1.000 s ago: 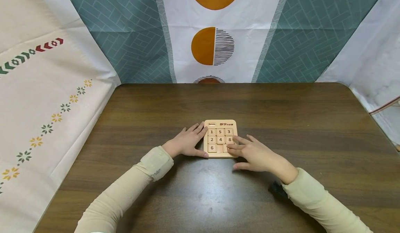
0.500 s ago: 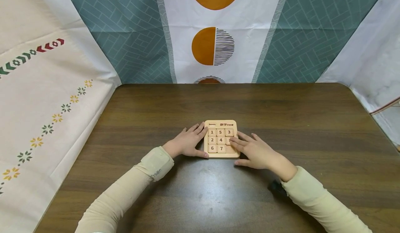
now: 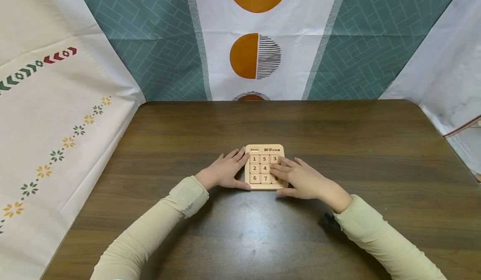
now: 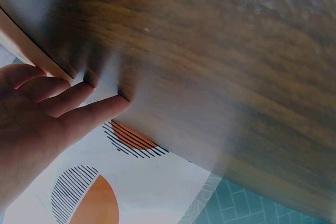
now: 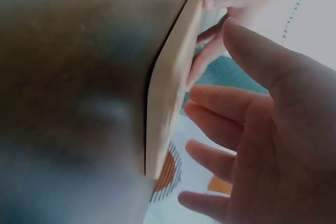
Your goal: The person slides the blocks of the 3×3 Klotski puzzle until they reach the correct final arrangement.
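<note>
A pale wooden number-slide puzzle (image 3: 263,187) lies flat on the table, its rows reading 1-5-3, then 2-4, then 6-7-8. My left hand (image 3: 227,171) rests at its left side, fingers spread along the edge and thumb at the near left corner. Over the right column is my right hand (image 3: 306,180), its fingers stretched out and fingertips just above the 8 tile (image 3: 277,179), hiding the middle-right spot. In the right wrist view the puzzle's side edge (image 5: 163,103) shows beside the loosely bent fingers. The left wrist view catches only a strip of the puzzle (image 4: 34,45).
The brown wooden table (image 3: 188,125) spreads around the puzzle on all sides. Behind its far edge hangs a patterned teal and white cloth (image 3: 297,63). An embroidered cream cloth (image 3: 56,180) drapes at the left.
The 7 tile slid left from the bottom-right corner to the bottom middle. The 8 tile then moved down into that corner under my right fingers. My left hand stayed put.
</note>
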`<state>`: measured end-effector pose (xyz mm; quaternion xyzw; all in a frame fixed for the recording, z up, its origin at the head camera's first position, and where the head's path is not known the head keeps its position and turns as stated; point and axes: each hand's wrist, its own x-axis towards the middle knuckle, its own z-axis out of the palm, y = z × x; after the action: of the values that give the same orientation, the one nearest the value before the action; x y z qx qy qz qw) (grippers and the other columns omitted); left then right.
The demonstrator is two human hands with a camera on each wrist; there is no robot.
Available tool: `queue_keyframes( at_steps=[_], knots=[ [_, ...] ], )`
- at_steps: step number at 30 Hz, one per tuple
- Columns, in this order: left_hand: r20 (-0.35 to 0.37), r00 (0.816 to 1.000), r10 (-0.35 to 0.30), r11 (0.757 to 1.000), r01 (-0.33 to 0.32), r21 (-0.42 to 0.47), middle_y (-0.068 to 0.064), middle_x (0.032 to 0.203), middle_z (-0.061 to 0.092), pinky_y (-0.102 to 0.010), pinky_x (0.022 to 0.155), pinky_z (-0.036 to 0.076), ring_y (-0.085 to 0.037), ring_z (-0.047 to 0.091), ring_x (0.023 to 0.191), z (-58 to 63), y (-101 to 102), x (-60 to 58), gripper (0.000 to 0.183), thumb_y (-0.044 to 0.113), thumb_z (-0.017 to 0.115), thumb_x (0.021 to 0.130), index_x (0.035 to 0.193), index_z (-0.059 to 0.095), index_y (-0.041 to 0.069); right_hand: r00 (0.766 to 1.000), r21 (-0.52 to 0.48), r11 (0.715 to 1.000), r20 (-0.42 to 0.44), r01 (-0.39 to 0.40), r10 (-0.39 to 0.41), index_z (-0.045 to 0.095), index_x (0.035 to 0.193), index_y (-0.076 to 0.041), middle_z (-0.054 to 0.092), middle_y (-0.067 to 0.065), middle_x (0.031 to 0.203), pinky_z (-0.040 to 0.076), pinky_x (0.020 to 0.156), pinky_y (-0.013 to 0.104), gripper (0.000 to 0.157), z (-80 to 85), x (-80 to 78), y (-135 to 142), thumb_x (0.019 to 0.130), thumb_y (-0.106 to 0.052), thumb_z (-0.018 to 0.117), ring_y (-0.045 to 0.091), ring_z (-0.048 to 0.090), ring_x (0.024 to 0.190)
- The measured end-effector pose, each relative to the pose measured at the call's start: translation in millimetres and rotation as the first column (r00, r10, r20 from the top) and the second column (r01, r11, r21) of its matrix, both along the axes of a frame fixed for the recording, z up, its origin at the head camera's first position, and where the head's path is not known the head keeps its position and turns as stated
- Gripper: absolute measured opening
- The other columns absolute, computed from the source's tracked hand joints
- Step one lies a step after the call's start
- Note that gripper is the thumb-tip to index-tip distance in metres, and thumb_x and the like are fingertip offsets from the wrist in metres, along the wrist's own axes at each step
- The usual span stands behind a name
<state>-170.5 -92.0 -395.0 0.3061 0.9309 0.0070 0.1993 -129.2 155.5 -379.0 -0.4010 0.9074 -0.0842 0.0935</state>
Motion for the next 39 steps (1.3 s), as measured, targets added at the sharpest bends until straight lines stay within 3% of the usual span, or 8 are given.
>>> queue_keyframes(
  at_steps=[8, 16, 22, 27, 39],
  knots=[
    [0.003, 1.000, 0.004, 1.000, -0.004, 0.006, -0.011, 0.152, 0.001, -0.055, 0.101, 0.022, -0.027, 0.009, 0.137, -0.7, -0.3, -1.3, 0.102, 0.070, 0.051, 0.075, 0.147, 0.011, 0.011, 0.997, 0.051, 0.999, 0.073, 0.015, -0.018, 0.042, 0.137, -0.010, 0.038, 0.006, 0.142, 0.020, 0.098, 0.061, 0.065, -2.1, -10.7, -4.0, 0.086, -0.047, 0.057, 0.032, 0.021, 0.134],
    [-0.014, 1.000, -0.005, 1.000, 0.005, 0.012, -0.011, 0.152, 0.003, -0.056, 0.100, 0.023, -0.027, 0.010, 0.137, -1.3, -2.3, -1.2, 0.103, 0.071, 0.051, 0.074, 0.147, 0.012, 0.010, 0.998, 0.063, 0.998, 0.046, 0.030, -0.033, 0.045, 0.135, -0.009, 0.041, 0.008, 0.140, 0.020, 0.098, 0.062, 0.066, 2.8, -10.1, 7.5, 0.084, -0.047, 0.059, 0.033, 0.024, 0.133],
    [-0.001, 1.000, 0.001, 1.000, -0.001, 0.010, -0.011, 0.152, 0.003, -0.056, 0.100, 0.024, -0.028, 0.010, 0.137, -2.7, -2.1, -1.7, 0.103, 0.071, 0.051, 0.075, 0.147, 0.011, 0.010, 0.998, 0.050, 0.998, 0.042, -0.040, 0.038, 0.041, 0.138, -0.010, 0.038, 0.006, 0.142, 0.020, 0.099, 0.060, 0.066, 1.8, -11.9, -17.0, 0.085, -0.046, 0.058, 0.031, 0.023, 0.134],
    [0.003, 1.000, -0.003, 1.000, 0.003, 0.016, -0.012, 0.152, 0.002, -0.056, 0.099, 0.024, -0.028, 0.010, 0.137, -2.5, -2.2, -1.7, 0.102, 0.070, 0.051, 0.075, 0.147, 0.011, 0.009, 0.996, 0.077, 0.996, 0.071, -0.055, 0.049, 0.039, 0.139, -0.011, 0.036, 0.004, 0.143, 0.019, 0.100, 0.059, 0.066, 1.1, -13.6, -31.5, 0.086, -0.046, 0.056, 0.030, 0.021, 0.135],
    [-0.014, 1.000, -0.003, 1.000, 0.003, 0.017, -0.012, 0.151, 0.005, -0.056, 0.100, 0.025, -0.028, 0.012, 0.137, -1.2, -1.7, -0.4, 0.102, 0.070, 0.052, 0.075, 0.147, 0.013, 0.009, 0.997, 0.098, 0.995, 0.071, -0.005, -0.002, 0.046, 0.135, -0.010, 0.041, 0.004, 0.140, 0.019, 0.098, 0.061, 0.063, 6.2, -12.9, -11.5, 0.085, -0.046, 0.057, 0.031, 0.023, 0.134]
  ],
)
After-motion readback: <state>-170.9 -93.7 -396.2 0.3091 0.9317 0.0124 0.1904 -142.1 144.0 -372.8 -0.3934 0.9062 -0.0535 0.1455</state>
